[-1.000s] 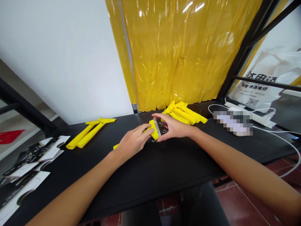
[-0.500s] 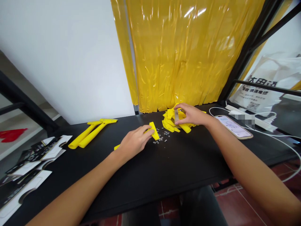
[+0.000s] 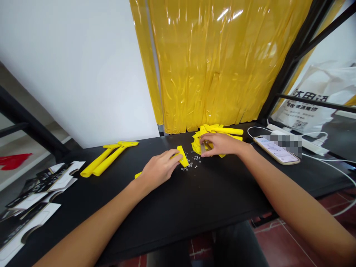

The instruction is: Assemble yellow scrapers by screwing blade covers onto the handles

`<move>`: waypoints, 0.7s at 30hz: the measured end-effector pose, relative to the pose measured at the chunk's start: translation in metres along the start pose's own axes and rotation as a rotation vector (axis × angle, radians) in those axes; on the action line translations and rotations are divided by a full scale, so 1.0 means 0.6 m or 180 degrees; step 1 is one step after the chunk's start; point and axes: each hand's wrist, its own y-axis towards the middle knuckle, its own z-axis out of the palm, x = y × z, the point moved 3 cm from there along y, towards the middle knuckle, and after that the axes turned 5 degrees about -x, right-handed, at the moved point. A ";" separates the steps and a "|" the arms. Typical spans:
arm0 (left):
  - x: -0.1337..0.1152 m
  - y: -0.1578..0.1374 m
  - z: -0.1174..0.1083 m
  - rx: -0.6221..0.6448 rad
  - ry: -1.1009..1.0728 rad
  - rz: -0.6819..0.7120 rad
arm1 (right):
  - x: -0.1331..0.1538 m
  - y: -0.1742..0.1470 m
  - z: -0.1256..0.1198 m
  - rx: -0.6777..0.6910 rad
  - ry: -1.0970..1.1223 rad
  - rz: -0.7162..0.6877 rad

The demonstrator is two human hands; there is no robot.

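"In the head view, what's changed?"
"The right hand (image 3: 218,144) has moved what looks like a metal plate (image 3: 203,149) from the yellow handle (image 3: 182,157) to the yellow pieces (image 3: 229,131), pinching it there. The left hand (image 3: 158,166) grips the handle at the desk (image 3: 211,200), beside screws (image 3: 197,158). They're apart."
"Any writing?"
"The white bag (image 3: 308,83) reads "快速维修"; the phone's (image 3: 271,147) text is illegible."

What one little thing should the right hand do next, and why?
Perhaps the right hand should set down the thin, flat, greyish piece: it's close to the yellow plastic pile, while the left hand holds the yellow plastic tool head.
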 end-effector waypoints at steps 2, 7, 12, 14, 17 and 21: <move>-0.001 0.000 0.000 0.0008 -0.0007 0.0003 | -0.003 0.000 -0.003 0.0040 0.0012 0.0055; -0.002 0.001 -0.001 0.0012 -0.0076 -0.0016 | -0.005 0.000 -0.008 0.0007 0.0215 0.0018; -0.002 0.002 -0.001 0.0028 -0.0065 -0.0003 | 0.000 -0.002 -0.013 0.0083 0.0254 0.0012; -0.002 0.001 -0.001 0.0042 -0.0021 0.0007 | 0.003 -0.003 -0.016 0.0139 0.0204 0.0027; -0.003 0.001 -0.002 0.0039 0.0032 0.0019 | 0.006 -0.005 -0.022 0.0199 0.0133 0.0064; -0.004 0.002 -0.002 -0.0003 0.0041 0.0033 | 0.008 -0.009 -0.029 0.0254 0.0164 0.0026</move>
